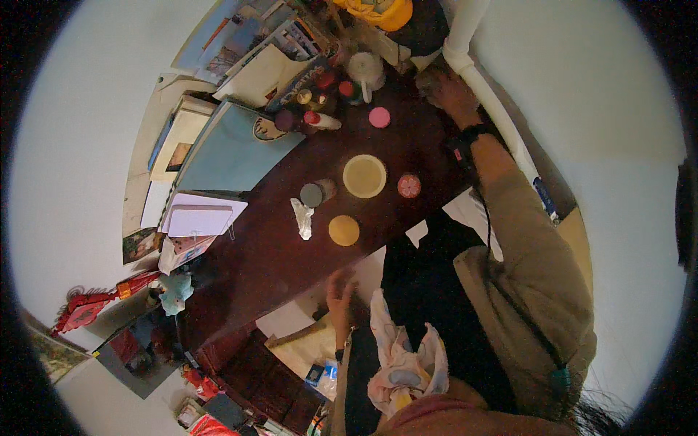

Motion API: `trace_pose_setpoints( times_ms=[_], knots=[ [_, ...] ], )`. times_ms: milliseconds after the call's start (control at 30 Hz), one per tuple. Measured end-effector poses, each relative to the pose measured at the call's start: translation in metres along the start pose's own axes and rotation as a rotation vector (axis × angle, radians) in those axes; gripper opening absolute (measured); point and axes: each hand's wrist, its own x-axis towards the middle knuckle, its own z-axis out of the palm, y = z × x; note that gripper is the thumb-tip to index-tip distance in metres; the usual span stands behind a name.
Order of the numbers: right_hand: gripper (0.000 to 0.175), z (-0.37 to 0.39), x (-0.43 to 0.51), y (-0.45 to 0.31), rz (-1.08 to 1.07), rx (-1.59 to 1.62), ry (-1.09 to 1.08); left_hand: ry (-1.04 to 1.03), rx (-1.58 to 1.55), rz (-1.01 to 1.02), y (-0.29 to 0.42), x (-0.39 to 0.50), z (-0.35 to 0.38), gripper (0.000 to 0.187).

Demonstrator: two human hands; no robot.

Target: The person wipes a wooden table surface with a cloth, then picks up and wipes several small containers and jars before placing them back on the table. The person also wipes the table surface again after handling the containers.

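My right hand (450, 92) reaches to the far corner of the dark red wooden table (262, 256), beside a white pipe (463, 41). Its fingers are dim and blurred, so any hold there cannot be told. Low at the table's front edge is my left hand (341, 291), fingers apart and nothing seen in it. On the tabletop are a pale yellow round dish or lid (364, 176), a smaller yellowish disc (344, 230), a red patterned round lid (409, 186) and a pink round lid (379, 117). A grey-lidded jar (312, 194) stands near a crumpled shiny wrapper (303, 219).
Toward the back stand a white lidded pot (365, 71) with a handle and several small bottles (322, 120). Books and folders (262, 76) line the wall side, with a blue-grey board (234, 147). An open drawer (302, 349) lies below the table's front edge.
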Motion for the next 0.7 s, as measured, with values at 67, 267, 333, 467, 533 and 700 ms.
trace_pose_setpoints(
  times_ms=[67,267,333,467,533,700],
  knots=[
    [0.056,-0.001,-0.018,0.008,-0.052,0.017,0.105,-0.038,-0.072,0.022,-0.008,-0.001,-0.001,0.04],
    [0.063,-0.024,-0.113,0.022,0.096,-0.095,0.089,-0.182,-0.104,0.033,-0.01,0.023,-0.023,0.036],
    [0.066,-0.037,-0.141,0.018,0.257,-0.108,-0.005,-0.206,0.016,0.051,-0.005,0.032,-0.035,0.036],
    [0.077,-0.051,-0.195,0.006,0.415,-0.147,-0.05,-0.285,0.02,0.145,-0.002,0.044,-0.054,0.036],
    [0.076,-0.049,-0.214,0.003,0.459,-0.169,-0.04,-0.3,0.031,0.148,-0.003,0.047,-0.06,0.035],
    [0.074,-0.045,-0.222,0.004,0.429,-0.185,-0.025,-0.328,0.029,0.1,-0.007,0.048,-0.066,0.035]
  ],
)
